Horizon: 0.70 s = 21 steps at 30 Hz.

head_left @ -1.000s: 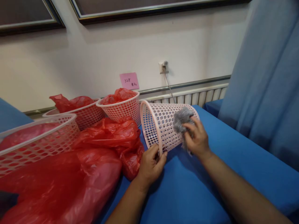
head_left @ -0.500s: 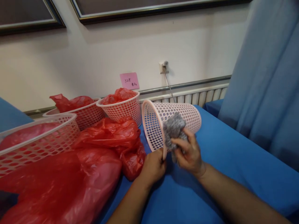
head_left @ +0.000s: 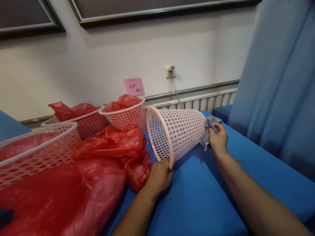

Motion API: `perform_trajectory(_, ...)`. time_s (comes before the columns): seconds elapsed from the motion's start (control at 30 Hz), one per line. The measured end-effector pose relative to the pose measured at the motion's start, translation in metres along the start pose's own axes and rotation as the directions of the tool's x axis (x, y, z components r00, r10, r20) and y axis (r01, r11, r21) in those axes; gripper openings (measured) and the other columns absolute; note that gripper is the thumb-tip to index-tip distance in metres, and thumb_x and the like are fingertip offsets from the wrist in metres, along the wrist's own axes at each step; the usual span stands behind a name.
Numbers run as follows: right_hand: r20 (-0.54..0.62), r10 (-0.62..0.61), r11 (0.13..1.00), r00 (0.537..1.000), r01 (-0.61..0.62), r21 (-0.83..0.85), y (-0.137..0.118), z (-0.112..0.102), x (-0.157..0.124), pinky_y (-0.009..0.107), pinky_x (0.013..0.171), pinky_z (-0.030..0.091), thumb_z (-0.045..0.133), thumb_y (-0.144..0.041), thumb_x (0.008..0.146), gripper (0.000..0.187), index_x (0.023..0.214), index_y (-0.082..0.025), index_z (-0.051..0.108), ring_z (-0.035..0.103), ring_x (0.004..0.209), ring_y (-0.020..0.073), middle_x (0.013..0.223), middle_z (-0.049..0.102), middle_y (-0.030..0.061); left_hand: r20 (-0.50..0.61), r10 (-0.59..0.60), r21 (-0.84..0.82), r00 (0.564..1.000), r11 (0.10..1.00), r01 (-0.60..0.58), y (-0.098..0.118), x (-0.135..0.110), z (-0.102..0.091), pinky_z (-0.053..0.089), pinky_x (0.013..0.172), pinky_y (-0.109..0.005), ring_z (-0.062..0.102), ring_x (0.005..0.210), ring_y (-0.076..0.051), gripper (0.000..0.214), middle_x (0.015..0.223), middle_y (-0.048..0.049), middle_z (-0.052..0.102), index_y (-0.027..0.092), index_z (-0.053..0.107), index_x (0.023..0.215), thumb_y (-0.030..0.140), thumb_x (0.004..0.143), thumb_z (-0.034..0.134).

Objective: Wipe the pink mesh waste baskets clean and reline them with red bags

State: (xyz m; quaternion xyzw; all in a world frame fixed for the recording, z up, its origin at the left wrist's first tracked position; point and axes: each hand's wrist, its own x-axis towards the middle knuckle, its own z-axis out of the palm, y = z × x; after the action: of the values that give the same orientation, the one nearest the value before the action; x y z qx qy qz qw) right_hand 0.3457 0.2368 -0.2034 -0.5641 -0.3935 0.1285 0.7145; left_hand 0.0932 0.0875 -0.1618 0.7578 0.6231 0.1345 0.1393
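Observation:
A pink perforated basket [head_left: 177, 132] lies on its side on the blue cloth-covered table [head_left: 197, 203], mouth toward me. My left hand [head_left: 159, 177] grips its near rim, fingers closed around the edge. My right hand [head_left: 218, 137] is closed on a grey cloth [head_left: 209, 127] and presses it against the basket's base end at the far right.
Red plastic bags [head_left: 73, 183] are heaped on the left. Three more pink baskets [head_left: 125, 114] holding red bags stand behind and left. A pink note [head_left: 134, 87] and a wall socket [head_left: 169, 72] are on the wall. A blue curtain [head_left: 278, 72] hangs at right.
My right hand with the grey cloth slid from the basket's side wall near the rim out to its base end. The left hand kept hold of the rim.

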Motion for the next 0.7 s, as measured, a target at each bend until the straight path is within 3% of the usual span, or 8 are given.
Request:
perform_trajectory(0.1,0.095,-0.309,0.95,0.946,0.304,0.065,-0.033,-0.008,-0.033,0.051,0.113,0.041,0.06,-0.031,0.085,0.024,0.105,-0.021,0.068,0.053,0.129,0.0275,0.126,0.06,0.0107,0.016,0.046,-0.03,0.999,0.999,-0.045,-0.002,0.001,0.001,0.047,0.079,-0.029,0.069,0.091,-0.024,0.036,0.097,-0.0062,0.074,0.022,0.066,0.103,0.003,0.076,0.052)
perform_trajectory(0.2,0.23,-0.602,0.799,0.765,0.575,0.176,-0.071,-0.023,-0.078,0.049,0.111,0.045,0.057,-0.019,0.089,0.029,0.115,-0.027,0.066,0.049,0.137,0.0272,0.143,0.049,0.0099,0.028,0.085,-0.046,0.996,0.995,-0.083,-0.002,0.001,0.003,0.048,0.085,-0.031,0.069,0.099,-0.025,0.034,0.104,-0.0079,0.075,0.023,0.069,0.104,0.005,0.079,0.053)
perform_trajectory(0.3,0.287,-0.774,0.633,0.565,0.705,0.319,-0.089,-0.034,-0.107,0.046,0.104,0.052,0.058,-0.01,0.087,0.041,0.122,-0.029,0.063,0.054,0.132,0.0268,0.144,0.047,0.0095,0.031,0.064,-0.004,0.997,0.998,-0.064,-0.003,0.003,0.004,0.049,0.083,-0.032,0.071,0.096,-0.028,0.025,0.101,-0.0106,0.076,0.021,0.071,0.1,0.012,0.086,0.053)
perform_trajectory(0.37,0.299,-0.803,0.594,0.516,0.731,0.335,-0.086,-0.033,-0.107,0.046,0.102,0.053,0.058,-0.009,0.086,0.041,0.122,-0.029,0.064,0.056,0.129,0.0265,0.142,0.048,0.0097,0.034,0.059,0.021,0.998,0.998,-0.06,-0.005,0.004,0.004,0.05,0.084,-0.033,0.071,0.098,-0.028,0.029,0.105,-0.0113,0.077,0.022,0.071,0.105,0.013,0.087,0.05)
perform_trajectory(0.43,0.291,-0.75,0.659,0.594,0.711,0.245,-0.073,-0.026,-0.091,0.049,0.104,0.051,0.058,-0.012,0.086,0.036,0.118,-0.027,0.066,0.056,0.13,0.0276,0.142,0.05,0.0105,0.049,0.068,0.031,0.996,0.997,-0.07,-0.008,0.005,0.003,0.05,0.089,-0.033,0.07,0.105,-0.028,0.041,0.113,-0.0109,0.076,0.023,0.07,0.115,0.007,0.083,0.051)
perform_trajectory(0.57,0.156,-0.383,0.918,0.911,0.393,-0.044,-0.029,-0.011,-0.031,0.053,0.108,0.045,0.06,-0.026,0.083,0.025,0.106,-0.021,0.069,0.055,0.127,0.0307,0.133,0.057,0.0137,0.072,0.063,0.052,0.995,0.996,-0.066,-0.011,0.007,0.002,0.049,0.096,-0.033,0.069,0.111,-0.027,0.053,0.119,-0.0095,0.075,0.024,0.067,0.122,0.002,0.077,0.052)
perform_trajectory(0.63,0.073,-0.159,0.98,0.985,0.166,-0.106,-0.013,-0.009,-0.005,0.054,0.106,0.046,0.063,-0.03,0.079,0.025,0.1,-0.018,0.07,0.061,0.115,0.0305,0.115,0.064,0.0129,0.071,0.048,0.072,0.996,0.996,-0.053,-0.011,0.008,0.004,0.051,0.094,-0.034,0.07,0.108,-0.028,0.048,0.116,-0.0103,0.076,0.024,0.068,0.12,0.004,0.081,0.05)
perform_trajectory(0.7,0.025,-0.077,0.992,0.997,0.079,-0.101,-0.011,-0.01,0.004,0.055,0.106,0.046,0.064,-0.032,0.077,0.026,0.098,-0.018,0.07,0.062,0.109,0.0294,0.104,0.066,0.0104,0.069,0.041,0.08,0.997,0.996,-0.047,-0.009,0.007,0.005,0.051,0.093,-0.036,0.071,0.107,-0.029,0.045,0.116,-0.0114,0.076,0.024,0.068,0.121,0.006,0.083,0.05)
